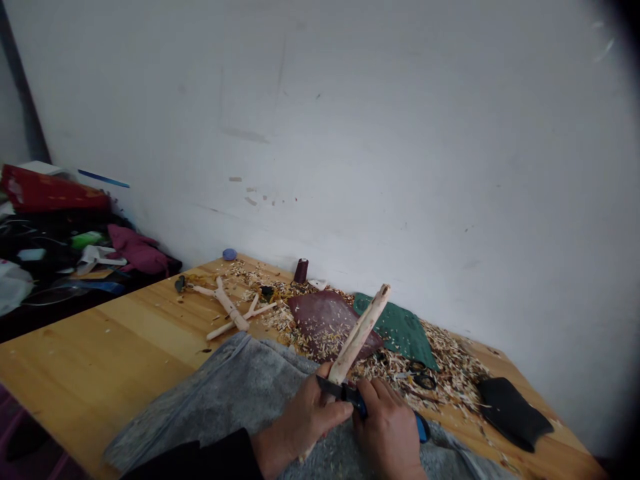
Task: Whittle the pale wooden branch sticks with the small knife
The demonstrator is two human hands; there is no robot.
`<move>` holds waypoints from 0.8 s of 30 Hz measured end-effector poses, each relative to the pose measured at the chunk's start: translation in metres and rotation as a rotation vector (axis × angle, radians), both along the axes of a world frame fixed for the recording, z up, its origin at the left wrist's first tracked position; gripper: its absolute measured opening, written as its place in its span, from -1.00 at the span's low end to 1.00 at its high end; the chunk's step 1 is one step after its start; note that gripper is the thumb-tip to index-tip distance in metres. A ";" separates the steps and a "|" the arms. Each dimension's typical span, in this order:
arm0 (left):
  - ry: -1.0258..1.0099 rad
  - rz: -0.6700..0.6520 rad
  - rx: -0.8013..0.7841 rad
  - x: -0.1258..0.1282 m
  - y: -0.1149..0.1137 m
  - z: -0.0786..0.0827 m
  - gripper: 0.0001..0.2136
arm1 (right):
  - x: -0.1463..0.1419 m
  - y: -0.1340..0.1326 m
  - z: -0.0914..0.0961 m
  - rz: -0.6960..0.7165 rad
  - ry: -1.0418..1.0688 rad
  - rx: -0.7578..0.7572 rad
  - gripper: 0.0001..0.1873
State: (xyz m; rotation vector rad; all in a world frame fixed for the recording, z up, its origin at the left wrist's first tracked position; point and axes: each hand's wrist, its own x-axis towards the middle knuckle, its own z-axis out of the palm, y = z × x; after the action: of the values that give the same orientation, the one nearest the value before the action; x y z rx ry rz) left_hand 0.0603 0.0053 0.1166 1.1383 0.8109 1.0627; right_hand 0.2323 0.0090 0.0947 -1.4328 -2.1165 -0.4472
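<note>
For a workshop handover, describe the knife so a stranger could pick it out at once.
On the wooden table against a white wall, a grey cloth lies at the near edge. Over it, the right hand grips the knife by its blue handle, dark blade against a pale wooden stick in the left hand. Unlike the scissors lying in the shavings, it is held.

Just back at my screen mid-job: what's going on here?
A person's left hand grips a pale wooden stick while the right hand holds a blue-handled, dark-bladed knife against it, above a grey cloth. Pale wood shavings lie across the light wooden table around a dark red leather piece and a green leather piece; a forked pale wooden piece lies to the left.
</note>
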 end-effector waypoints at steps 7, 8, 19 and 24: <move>0.115 0.020 0.214 0.000 0.008 -0.015 -0.54 | 0.002 0.001 -0.002 0.040 0.047 0.036 -0.79; 0.122 0.019 0.215 0.000 0.008 -0.016 -0.53 | 0.002 0.001 -0.001 0.044 0.052 0.032 -0.78; 0.169 0.019 0.166 0.000 0.008 -0.012 -0.54 | -0.003 -0.003 0.004 -0.025 0.051 -0.092 -0.76; 0.188 0.027 0.167 0.000 0.008 -0.012 -0.58 | -0.003 -0.004 0.005 -0.041 0.047 -0.140 -0.76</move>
State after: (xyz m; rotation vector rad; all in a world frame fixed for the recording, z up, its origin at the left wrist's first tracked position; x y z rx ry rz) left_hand 0.0600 0.0128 0.1045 1.3879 0.8993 1.0722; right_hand 0.2290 0.0049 0.1001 -1.5519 -2.1195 -0.2824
